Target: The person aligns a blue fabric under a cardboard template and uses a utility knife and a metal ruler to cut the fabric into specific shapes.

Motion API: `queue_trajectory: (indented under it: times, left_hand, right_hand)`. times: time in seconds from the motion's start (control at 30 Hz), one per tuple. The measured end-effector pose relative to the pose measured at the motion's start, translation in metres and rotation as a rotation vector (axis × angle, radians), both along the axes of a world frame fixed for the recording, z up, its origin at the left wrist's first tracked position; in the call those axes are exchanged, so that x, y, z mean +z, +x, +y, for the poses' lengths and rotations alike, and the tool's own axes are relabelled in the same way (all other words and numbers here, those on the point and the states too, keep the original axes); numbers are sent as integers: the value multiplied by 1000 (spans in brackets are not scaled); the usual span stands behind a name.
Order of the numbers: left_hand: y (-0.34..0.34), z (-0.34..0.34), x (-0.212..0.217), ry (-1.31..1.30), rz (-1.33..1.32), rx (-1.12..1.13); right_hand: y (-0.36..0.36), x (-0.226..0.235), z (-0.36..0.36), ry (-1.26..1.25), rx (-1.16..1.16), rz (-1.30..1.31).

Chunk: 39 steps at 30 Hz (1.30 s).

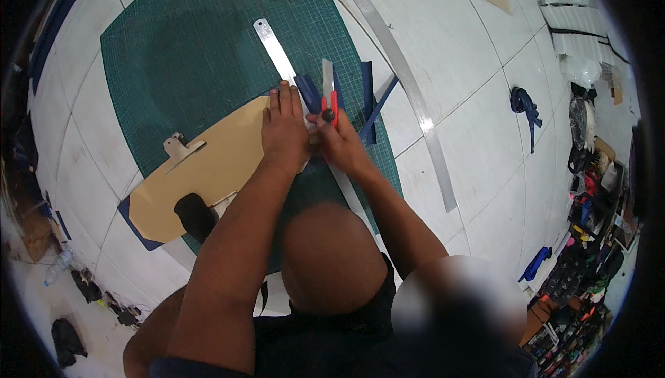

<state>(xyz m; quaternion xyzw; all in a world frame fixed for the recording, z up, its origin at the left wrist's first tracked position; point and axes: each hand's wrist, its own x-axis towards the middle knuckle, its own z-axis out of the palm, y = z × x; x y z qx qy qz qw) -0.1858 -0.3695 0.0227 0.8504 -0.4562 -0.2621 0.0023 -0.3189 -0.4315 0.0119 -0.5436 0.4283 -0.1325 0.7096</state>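
My left hand (285, 132) lies flat, fingers stretched out, over the right end of a tan pattern board (228, 132) and against a steel ruler (275, 47). In my right hand (339, 146) is a red utility knife (334, 104), its blade out and pointing away from me. Navy material (147, 237) shows under the board's left corner. A metal clip (183, 151) grips the board's far edge; a second, at the near edge, is partly hidden by my left forearm. Several navy offcut strips (368, 94) lie right of the knife. A green cutting mat (173, 46) is underneath.
A long metal strip (415, 104) lies on white floor tiles right of the mat. Farther right is a bunched navy strip (528, 106). A black object (195, 217) rests on the board's near edge. Piled goods (578, 267) line the right side.
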Motion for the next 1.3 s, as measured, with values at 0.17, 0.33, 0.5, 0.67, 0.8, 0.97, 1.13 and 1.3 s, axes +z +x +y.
queue_trajectory:
  times: [0.17, 0.33, 0.5, 0.67, 0.8, 0.97, 1.13, 1.3]
  left_hand:
    - [4, -8, 35, 153, 72, -42]
    - [10, -2, 33, 180, 54, -38]
    - [6, -2, 21, 95, 33, -40]
    - [5, 2, 6, 57, -41, -53]
    - [6, -3, 19, 106, -29, -74]
    - [5, -8, 31, 158, 61, -32]
    - [6, -7, 39, 190, 54, -30]
    - [4, -10, 38, 155, 53, -57]
  right_hand:
    - [-8, -10, -23, -248, -274, 206]
    - [8, 36, -9, -716, 321, 582]
    - [22, 29, -4, -818, 453, 597]
    - [28, 24, -3, -861, 533, 645]
    - [36, 38, -15, -805, 599, 677]
    - [18, 55, -18, -563, 635, 721]
    - [-68, 77, 34, -292, 701, 871]
    - [-139, 67, 65, -313, 727, 946]
